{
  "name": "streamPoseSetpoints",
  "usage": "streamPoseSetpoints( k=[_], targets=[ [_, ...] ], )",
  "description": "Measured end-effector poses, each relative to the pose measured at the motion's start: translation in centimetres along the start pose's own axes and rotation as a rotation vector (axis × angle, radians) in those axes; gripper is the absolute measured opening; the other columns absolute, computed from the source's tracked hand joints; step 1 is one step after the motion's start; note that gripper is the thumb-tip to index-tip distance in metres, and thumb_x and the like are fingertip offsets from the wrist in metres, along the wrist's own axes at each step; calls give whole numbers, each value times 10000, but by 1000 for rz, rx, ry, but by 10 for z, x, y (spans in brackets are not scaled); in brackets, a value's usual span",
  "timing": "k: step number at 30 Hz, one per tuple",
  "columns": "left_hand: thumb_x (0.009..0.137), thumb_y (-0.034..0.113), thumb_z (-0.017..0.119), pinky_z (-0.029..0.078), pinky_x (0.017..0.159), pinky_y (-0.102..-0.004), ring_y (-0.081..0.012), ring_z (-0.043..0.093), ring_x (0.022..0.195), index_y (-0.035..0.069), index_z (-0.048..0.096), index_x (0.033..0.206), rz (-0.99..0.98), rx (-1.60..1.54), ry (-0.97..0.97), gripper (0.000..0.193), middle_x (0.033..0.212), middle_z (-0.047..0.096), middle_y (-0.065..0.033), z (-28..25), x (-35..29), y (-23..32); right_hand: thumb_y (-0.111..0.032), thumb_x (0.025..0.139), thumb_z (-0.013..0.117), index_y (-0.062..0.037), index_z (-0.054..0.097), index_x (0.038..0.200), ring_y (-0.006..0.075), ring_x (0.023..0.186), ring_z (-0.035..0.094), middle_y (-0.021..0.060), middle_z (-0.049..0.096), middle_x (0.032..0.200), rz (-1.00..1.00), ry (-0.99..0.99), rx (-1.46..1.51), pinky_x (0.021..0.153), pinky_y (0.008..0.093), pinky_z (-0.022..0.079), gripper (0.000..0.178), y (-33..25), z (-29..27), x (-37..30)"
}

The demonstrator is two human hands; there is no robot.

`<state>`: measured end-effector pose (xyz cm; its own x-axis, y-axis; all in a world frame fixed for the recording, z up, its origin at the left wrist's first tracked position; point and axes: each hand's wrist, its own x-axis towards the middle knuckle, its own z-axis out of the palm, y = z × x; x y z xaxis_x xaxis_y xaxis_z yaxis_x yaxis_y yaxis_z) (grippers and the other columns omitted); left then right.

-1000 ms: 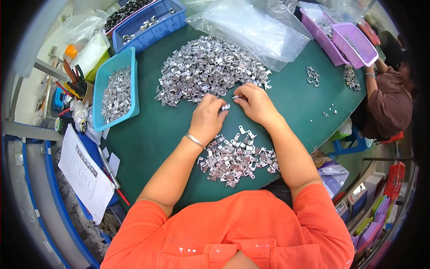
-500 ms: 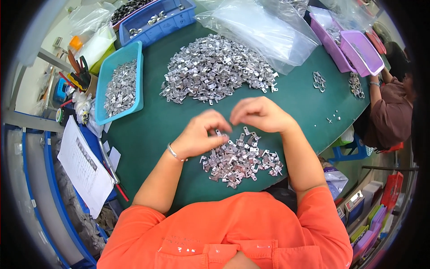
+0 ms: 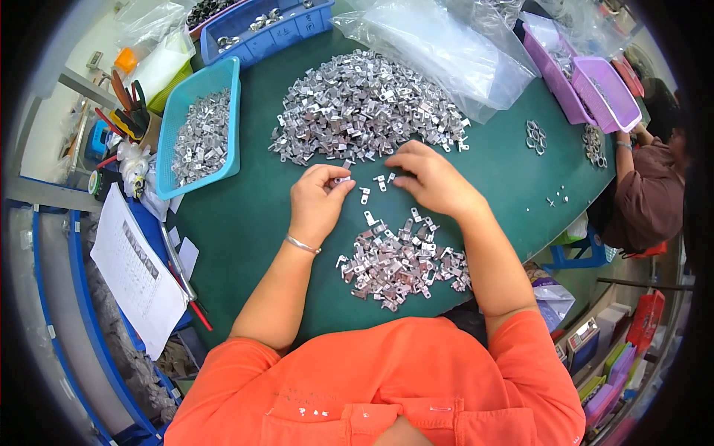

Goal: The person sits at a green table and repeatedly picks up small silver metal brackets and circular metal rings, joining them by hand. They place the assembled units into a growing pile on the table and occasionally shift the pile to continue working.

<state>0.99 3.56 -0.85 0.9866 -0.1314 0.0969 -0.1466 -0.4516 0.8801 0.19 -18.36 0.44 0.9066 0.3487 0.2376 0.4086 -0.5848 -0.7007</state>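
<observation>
My left hand [image 3: 316,202] has its thumb and fingers pinched on a small L-shaped metal bracket [image 3: 341,180], just in front of the large heap of brackets [image 3: 364,108]. Across from it, my right hand [image 3: 437,178] hovers low over the table with thumb and fingers apart, its tips beside another small bracket [image 3: 391,178]. Between the hands lie a few loose brackets [image 3: 365,195]. Closer to my body, between my forearms, is a smaller pile of the same silvery brackets [image 3: 401,262].
A teal basket [image 3: 235,126] of metal parts stands left, with a blue bin [image 3: 297,31] behind it. Clear plastic bags [image 3: 446,56] lie at the back. Purple baskets [image 3: 622,119] and linked rings [image 3: 535,137] are right, near another person [image 3: 651,186]. Papers [image 3: 141,275] hang at the left edge.
Both hands have moved away from the small pile toward the large heap and spread apart. A few loose brackets now show between them, and a bracket shows in my left fingers.
</observation>
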Motion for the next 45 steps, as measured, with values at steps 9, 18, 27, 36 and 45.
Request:
streamPoseSetpoints(
  k=[9, 18, 27, 36, 45],
  targets=[
    [843, -48, 615, 558, 753, -280, -203, 669, 850, -38, 620, 989, -393, -920, -171, 146, 957, 665, -127, -8, 2, -2, 47, 818, 614, -2, 614, 971, 195, 827, 645, 100, 647, 913, 275, 10, 677, 711, 300, 522, 160, 8, 3, -3],
    [791, -10, 686, 519, 687, -240, -132, 629, 765, -12, 622, 951, -132, -759, -483, 172, 915, 641, -83, -22, 3, -5, 108, 799, 571, 29, 654, 912, 189, 900, 642, 121, 671, 960, -23, -287, 844, 789, 291, 514, 160, 4, -14, -6],
    [767, -9, 693, 521, 690, -256, -139, 636, 779, 11, 645, 911, 73, -108, -269, 153, 892, 604, -60, 9, -5, -1, 27, 839, 613, 26, 629, 956, 131, 749, 620, 71, 649, 847, 393, -143, 524, 685, 268, 515, 118, 1, 8, 3],
    [787, -119, 625, 550, 819, -312, -207, 657, 903, -28, 555, 1013, -186, -926, -428, 253, 965, 639, -130, -2, -4, 5, 73, 828, 599, 52, 631, 955, 171, 802, 644, 109, 665, 871, 318, -184, 1083, 741, 283, 527, 133, 1, -4, -5],
    [722, -33, 680, 490, 789, -318, -219, 583, 913, 2, 634, 987, 297, 48, -267, 271, 1069, 557, -87, -12, 3, 9, 116, 733, 545, 1, 646, 1002, 300, 995, 558, 137, 604, 1051, -169, 2, 46, 882, 375, 446, 310, -3, -2, 15]
  ],
)
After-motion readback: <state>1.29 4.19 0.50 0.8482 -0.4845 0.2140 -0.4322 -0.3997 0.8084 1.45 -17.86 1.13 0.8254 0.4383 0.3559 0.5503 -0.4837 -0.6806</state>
